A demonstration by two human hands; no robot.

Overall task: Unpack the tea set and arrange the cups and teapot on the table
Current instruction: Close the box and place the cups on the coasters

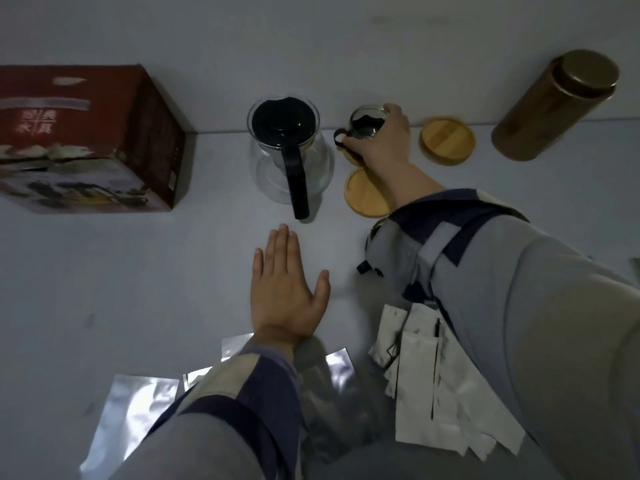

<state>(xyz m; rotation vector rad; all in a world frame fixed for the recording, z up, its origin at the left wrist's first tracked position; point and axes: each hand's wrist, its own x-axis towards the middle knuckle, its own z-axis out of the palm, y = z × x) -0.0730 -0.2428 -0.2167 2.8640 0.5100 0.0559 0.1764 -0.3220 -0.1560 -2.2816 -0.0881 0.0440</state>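
A glass teapot [277, 174] with a black lid and a black handle stands upright at the back middle of the white table [138, 271]. Just right of it, my right hand [379, 142] grips a small glass cup [365, 123] with a black handle, which sits over a round wooden coaster partly hidden under the hand. A second wooden coaster [365, 195] lies nearer to me, a third [447, 140] farther right. Another cup with a black handle [372, 261] is mostly hidden under my right sleeve. My left hand [287, 285] rests flat on the table, fingers apart, holding nothing.
A red cardboard box [86, 140] stands at the back left. A gold cylindrical tin [554, 105] stands at the back right by the wall. Silver foil bags [138, 410] and white paper wrappers [436, 386] lie near the front edge.
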